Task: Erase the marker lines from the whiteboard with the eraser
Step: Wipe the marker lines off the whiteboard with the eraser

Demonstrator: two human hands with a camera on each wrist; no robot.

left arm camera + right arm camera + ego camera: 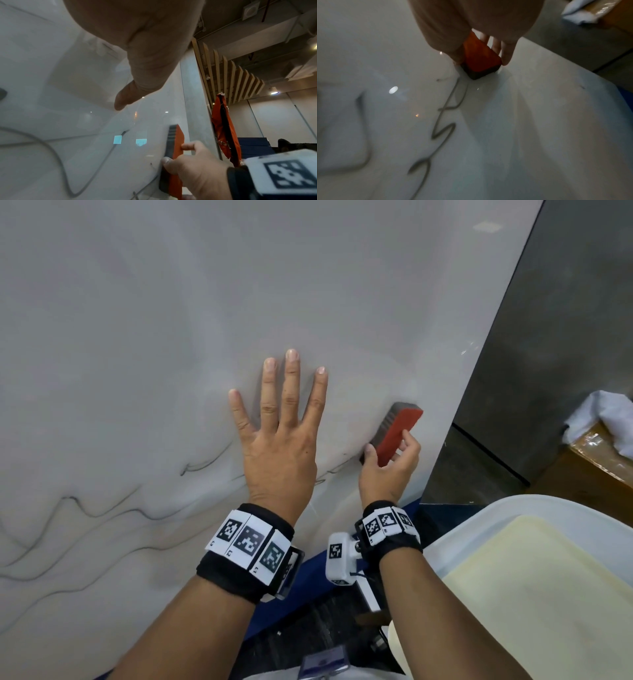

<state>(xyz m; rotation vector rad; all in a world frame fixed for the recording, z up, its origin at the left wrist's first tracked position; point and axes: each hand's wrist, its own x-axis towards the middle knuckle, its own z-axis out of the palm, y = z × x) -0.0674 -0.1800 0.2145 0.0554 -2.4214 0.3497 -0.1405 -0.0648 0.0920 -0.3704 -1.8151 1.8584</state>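
The whiteboard (pixel 137 320) fills most of the head view. Wavy black marker lines (pixel 102 511) run across its lower left up toward the eraser. My left hand (pixel 281 433) lies flat on the board with fingers spread and straight. To its right, my right hand (pixel 390 467) grips a red eraser (pixel 397 436) with a dark felt pad, thumb on one side and fingers on the other, pad against the board. In the left wrist view the eraser (pixel 176 143) shows edge-on against the board. In the right wrist view the eraser (pixel 479 59) sits at the top end of a squiggly line (pixel 443 129).
The board's right edge (pixel 486 347) meets a dark grey wall panel (pixel 565 337). A white tray with a cream sheet (pixel 531 577) sits at the lower right. A brown box with white wrapping (pixel 603 433) stands at the far right. An orange cloth (pixel 224 129) hangs beyond the board.
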